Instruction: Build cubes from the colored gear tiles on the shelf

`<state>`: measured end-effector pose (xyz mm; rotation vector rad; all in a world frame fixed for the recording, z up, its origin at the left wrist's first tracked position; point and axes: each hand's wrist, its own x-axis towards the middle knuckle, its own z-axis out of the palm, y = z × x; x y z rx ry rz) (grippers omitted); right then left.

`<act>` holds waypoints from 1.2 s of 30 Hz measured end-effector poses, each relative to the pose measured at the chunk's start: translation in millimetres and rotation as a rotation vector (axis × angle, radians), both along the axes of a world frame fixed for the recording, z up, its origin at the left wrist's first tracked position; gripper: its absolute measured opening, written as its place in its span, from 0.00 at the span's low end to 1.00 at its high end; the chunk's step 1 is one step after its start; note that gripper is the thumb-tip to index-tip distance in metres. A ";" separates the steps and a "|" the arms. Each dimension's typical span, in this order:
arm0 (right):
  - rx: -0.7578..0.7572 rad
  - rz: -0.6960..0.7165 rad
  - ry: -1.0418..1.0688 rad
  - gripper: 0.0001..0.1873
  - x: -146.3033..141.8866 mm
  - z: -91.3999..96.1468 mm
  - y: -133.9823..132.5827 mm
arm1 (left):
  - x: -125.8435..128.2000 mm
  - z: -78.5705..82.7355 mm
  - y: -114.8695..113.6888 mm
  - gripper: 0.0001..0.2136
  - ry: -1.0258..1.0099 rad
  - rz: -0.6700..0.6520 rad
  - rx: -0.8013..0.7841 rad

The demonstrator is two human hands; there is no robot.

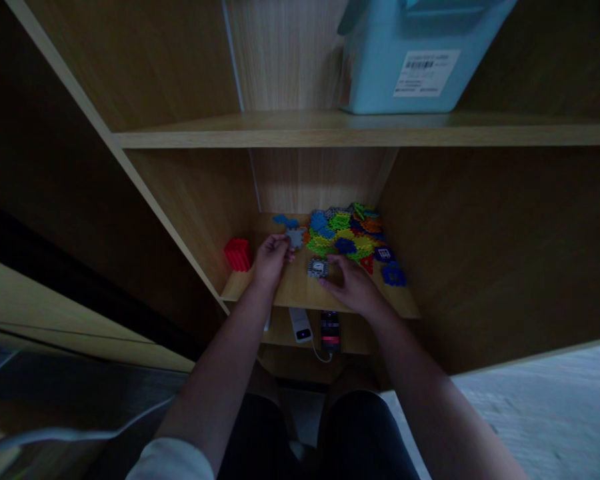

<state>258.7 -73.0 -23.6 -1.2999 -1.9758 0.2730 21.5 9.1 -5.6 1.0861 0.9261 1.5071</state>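
My left hand (271, 259) pinches the near-left edge of a flat grey toothed building tile (295, 237), its fingertips closed together. To its right, a small grey block of toothed tiles (318, 268) sits on the wooden shelf. Beside that block is my right hand (351, 281), thumb and fingers spread around its right side; whether they touch it I cannot tell. Behind both hands lies a loose pile of coloured toothed tiles (343, 233) in green, yellow, blue and orange. A red block of toothed tiles (239, 255) stands left of my left hand.
Blue tiles (285, 221) lie at the back left, dark blue ones (394, 274) at the right. Above, a light blue bin (410, 67) stands on the upper shelf (290, 130). Below are a white power bank (300, 324) and a phone (331, 331), joined by a cable.
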 end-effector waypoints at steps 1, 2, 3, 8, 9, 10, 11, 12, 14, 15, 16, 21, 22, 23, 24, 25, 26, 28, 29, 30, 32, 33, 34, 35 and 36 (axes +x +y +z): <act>0.002 0.000 0.002 0.30 -0.1 0.3 -0.3 | 0.1 0.3 0.0 0.20 -0.013 -0.002 -0.003; 0.004 -0.002 0.003 0.30 -0.2 0.3 -0.5 | 0.1 0.5 0.0 0.23 -0.021 0.001 0.001; 0.004 -0.005 0.004 0.30 -0.1 0.0 -0.5 | 0.1 0.7 0.1 0.25 -0.024 0.006 0.007; 0.011 -0.005 0.014 0.29 0.7 -4.2 1.6 | 0.5 1.0 -0.1 0.16 0.006 0.011 -0.048; 0.016 -0.002 0.014 0.29 0.9 -4.9 2.2 | 0.8 1.3 -0.4 0.16 0.004 0.010 -0.064; 0.021 0.000 0.012 0.29 1.0 -5.3 2.6 | 1.1 1.7 -0.8 0.16 -0.003 0.007 -0.074; 0.024 0.000 0.009 0.29 1.0 -5.4 2.9 | 1.4 2.3 -1.4 0.17 -0.015 0.003 -0.077; 0.024 0.000 0.007 0.29 1.0 -5.3 3.0 | 1.7 3.0 -1.9 0.17 -0.030 -0.002 -0.077; 0.018 0.000 0.005 0.29 0.7 -4.7 2.8 | 2.1 4.3 -2.7 0.18 -0.055 -0.010 -0.074; 0.015 0.000 0.007 0.29 0.6 -4.4 2.6 | 2.2 4.9 -3.0 0.18 -0.063 -0.013 -0.073; 0.013 -0.002 0.008 0.29 0.4 -4.3 2.4 | 2.2 5.4 -3.2 0.18 -0.067 -0.014 -0.072; 0.027 -0.007 0.006 0.29 0.4 -5.1 2.5 | 0.1 5.7 -4.1 0.19 -0.091 -0.058 -0.064; 0.032 -0.003 0.011 0.29 0.5 -5.3 2.7 | -0.1 5.1 -4.4 0.19 -0.097 -0.071 -0.051; 0.038 -0.002 0.018 0.29 0.6 -5.4 2.9 | -0.2 4.2 -4.5 0.19 -0.097 -0.079 -0.032; 0.041 -0.002 0.025 0.28 0.6 -5.4 3.1 | 0.1 3.0 -4.6 0.18 -0.086 -0.079 -0.010; 0.042 -0.002 0.030 0.28 0.7 -5.5 3.2 | 0.6 1.6 -4.7 0.18 -0.061 -0.078 0.017; 0.042 -0.001 0.032 0.28 0.7 -5.5 3.3 | 1.4 0.1 -4.7 0.17 -0.027 -0.075 0.047; 0.038 0.000 0.029 0.28 0.6 -5.5 3.2 | 3.4 -2.9 -4.7 0.17 0.053 -0.073 0.113; 0.036 0.001 0.026 0.28 0.6 -5.4 3.0 | 4.6 -4.1 -4.8 0.17 0.089 -0.074 0.146; 0.036 0.002 0.024 0.28 0.6 -5.1 2.7 | 5.7 -5.1 -5.2 0.16 0.121 -0.075 0.178; 0.045 0.004 0.023 0.28 0.8 -3.7 1.8 | 8.1 -6.4 -6.7 0.15 0.172 -0.075 0.232; 0.055 0.007 0.027 0.28 1.1 -2.3 1.4 | 9.2 -6.6 -7.8 0.14 0.192 -0.075 0.254; 0.071 0.009 0.035 0.27 1.4 -0.4 1.0 | 10.4 -6.7 -9.2 0.13 0.207 -0.076 0.275; 0.092 0.006 0.047 0.26 1.7 2.0 0.7 | 11.5 -6.6 -10.8 0.12 0.218 -0.081 0.294; 0.116 -0.004 0.062 0.24 1.7 4.7 0.7 | 12.5 -6.4 -12.6 0.11 0.228 -0.088 0.312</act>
